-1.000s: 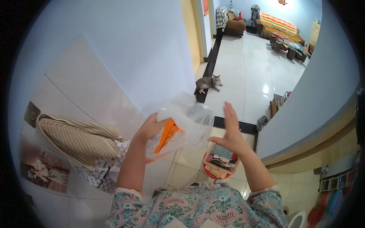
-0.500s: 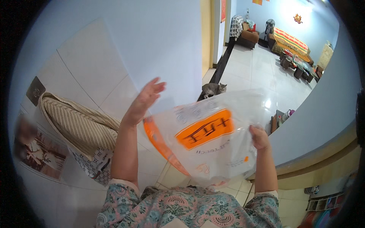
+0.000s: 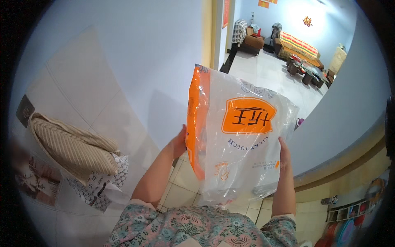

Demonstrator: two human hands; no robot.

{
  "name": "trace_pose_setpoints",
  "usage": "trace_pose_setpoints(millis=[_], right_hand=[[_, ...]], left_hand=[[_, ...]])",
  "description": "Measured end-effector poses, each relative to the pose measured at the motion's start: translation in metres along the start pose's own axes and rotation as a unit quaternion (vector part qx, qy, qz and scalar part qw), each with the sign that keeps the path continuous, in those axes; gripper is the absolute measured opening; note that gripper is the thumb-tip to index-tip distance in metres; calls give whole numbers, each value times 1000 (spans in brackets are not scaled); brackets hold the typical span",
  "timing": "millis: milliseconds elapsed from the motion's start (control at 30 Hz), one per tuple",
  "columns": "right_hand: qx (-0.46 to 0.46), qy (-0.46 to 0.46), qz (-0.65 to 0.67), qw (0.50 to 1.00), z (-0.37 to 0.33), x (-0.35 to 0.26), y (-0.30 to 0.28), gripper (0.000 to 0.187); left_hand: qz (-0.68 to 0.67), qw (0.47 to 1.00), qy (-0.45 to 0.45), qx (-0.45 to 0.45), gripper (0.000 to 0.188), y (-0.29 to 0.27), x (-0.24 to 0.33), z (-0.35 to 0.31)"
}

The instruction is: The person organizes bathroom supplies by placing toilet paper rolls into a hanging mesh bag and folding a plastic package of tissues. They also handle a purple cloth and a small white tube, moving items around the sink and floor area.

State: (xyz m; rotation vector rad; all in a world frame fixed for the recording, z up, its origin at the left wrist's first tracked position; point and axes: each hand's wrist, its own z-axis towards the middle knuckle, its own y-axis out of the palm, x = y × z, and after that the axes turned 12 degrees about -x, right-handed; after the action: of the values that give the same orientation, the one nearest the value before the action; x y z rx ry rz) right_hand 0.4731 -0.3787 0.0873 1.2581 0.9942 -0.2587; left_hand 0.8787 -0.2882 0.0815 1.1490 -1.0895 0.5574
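Observation:
A large clear plastic bag (image 3: pixel 247 164) with an orange side panel and an orange printed patch stands spread out, upright, in front of my chest. At its left edge, my left hand (image 3: pixel 179 143) grips the orange side, its fingertips mostly hidden behind the plastic. My right hand (image 3: pixel 284 152) holds the opposite edge, thumb pointing up along it and the other fingers out of sight. The bag looks puffed out and creased, and I cannot make out anything inside it.
To the left, a beige ribbed cloth (image 3: pixel 76 144) hangs on the tiled wall above a white patterned bag (image 3: pixel 101 189). A doorway opens ahead onto a room with a sofa (image 3: pixel 298 47) and a low table (image 3: pixel 304 70). Colourful basins (image 3: pixel 345 230) sit at lower right.
My left hand has come down from the air onto the bag's left edge. The bag has turned more upright, its orange side now raised. The cat in the doorway is no longer visible.

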Motion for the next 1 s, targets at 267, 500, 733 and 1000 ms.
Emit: trace_pose_setpoints(millis=[267,500,733,1000], right_hand=[[229,-14,-492,840,-24,-9,-1,33],[223,-93,-604,759,-21,-4,43,24],[94,-49,-433,895,-24,-18,10,23],[-117,21,-239,964,-34,-21,26,63]], left_hand=[[159,978,-130,-28,90,35,35,-9],[222,971,-43,77,67,62,31,11],[224,960,-112,126,36,1,32,-2],[55,978,88,184,40,11,52,-7]])
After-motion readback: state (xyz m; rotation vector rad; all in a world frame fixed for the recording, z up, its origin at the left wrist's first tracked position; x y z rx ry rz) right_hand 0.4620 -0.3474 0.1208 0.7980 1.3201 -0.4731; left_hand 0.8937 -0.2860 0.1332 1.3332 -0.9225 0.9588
